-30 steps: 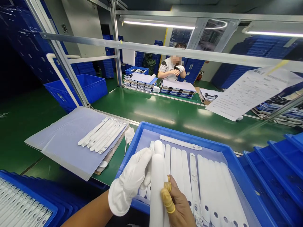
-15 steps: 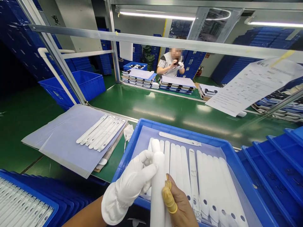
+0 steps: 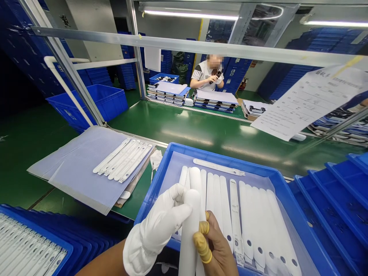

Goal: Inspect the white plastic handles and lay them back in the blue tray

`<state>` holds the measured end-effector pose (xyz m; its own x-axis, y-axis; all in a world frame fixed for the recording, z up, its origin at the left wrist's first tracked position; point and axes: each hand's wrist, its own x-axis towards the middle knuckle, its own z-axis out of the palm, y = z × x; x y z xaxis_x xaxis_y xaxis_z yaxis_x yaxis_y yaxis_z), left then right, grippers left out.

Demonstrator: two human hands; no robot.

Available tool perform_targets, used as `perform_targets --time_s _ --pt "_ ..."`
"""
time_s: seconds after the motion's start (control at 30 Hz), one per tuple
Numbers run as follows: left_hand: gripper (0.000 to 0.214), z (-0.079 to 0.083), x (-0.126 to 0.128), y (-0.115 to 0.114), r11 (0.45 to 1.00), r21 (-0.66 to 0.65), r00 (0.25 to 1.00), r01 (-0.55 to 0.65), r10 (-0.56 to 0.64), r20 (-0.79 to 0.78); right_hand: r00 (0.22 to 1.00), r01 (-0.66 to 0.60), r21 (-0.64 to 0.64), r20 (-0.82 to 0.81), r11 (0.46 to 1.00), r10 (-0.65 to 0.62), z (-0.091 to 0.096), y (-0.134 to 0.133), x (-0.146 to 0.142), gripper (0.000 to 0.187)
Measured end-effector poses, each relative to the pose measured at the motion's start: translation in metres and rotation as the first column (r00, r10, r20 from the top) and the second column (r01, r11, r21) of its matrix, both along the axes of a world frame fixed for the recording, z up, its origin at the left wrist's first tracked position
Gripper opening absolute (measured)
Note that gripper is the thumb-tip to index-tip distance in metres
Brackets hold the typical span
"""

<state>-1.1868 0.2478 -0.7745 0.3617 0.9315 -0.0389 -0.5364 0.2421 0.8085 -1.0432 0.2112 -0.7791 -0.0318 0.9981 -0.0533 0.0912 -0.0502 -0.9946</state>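
Observation:
My left hand [image 3: 162, 222], in a white glove, pinches the upper part of a long white plastic strip [image 3: 188, 237] with a rounded end. Lower down, my right hand [image 3: 217, 249], with yellow finger covers on thumb and finger, grips the same strip from its right side. A second white strip [image 3: 195, 178] shows right behind the first; whether I also hold it I cannot tell. Beneath my hands, a blue tray [image 3: 230, 155] holds a row of similar strips, several with a dark round hole near the lower end. One strip [image 3: 218, 167] lies crosswise at its back.
Left of the tray, several strips [image 3: 123, 159] lie face up on a bluish sheet [image 3: 77, 168]. Stacked blue trays stand at lower left [image 3: 67, 249] and right [image 3: 330, 199]. A metal rail [image 3: 172, 42] and a hanging paper [image 3: 310, 101] are ahead. Across the bench, a person [image 3: 205, 74] holds a dark object.
The two strips at my hands have shifted slightly against each other, the rear one now showing farther right. My right thumb has moved a little left and down. The person opposite has lowered the dark object.

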Motion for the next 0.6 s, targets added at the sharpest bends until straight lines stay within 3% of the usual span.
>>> perform_targets --time_s 0.33,0.6 --pt "0.019 0.007 0.000 -0.001 1.000 -0.001 1.000 -0.011 0.011 -0.028 0.999 0.013 0.023 -0.036 1.000 -0.012 -0.010 -0.007 0.000 0.030" --pt "0.012 0.003 0.002 -0.005 1.000 0.020 1.000 0.001 -0.001 0.030 1.000 0.008 0.050 -0.020 0.999 -0.007 -0.015 -0.007 0.002 0.028"
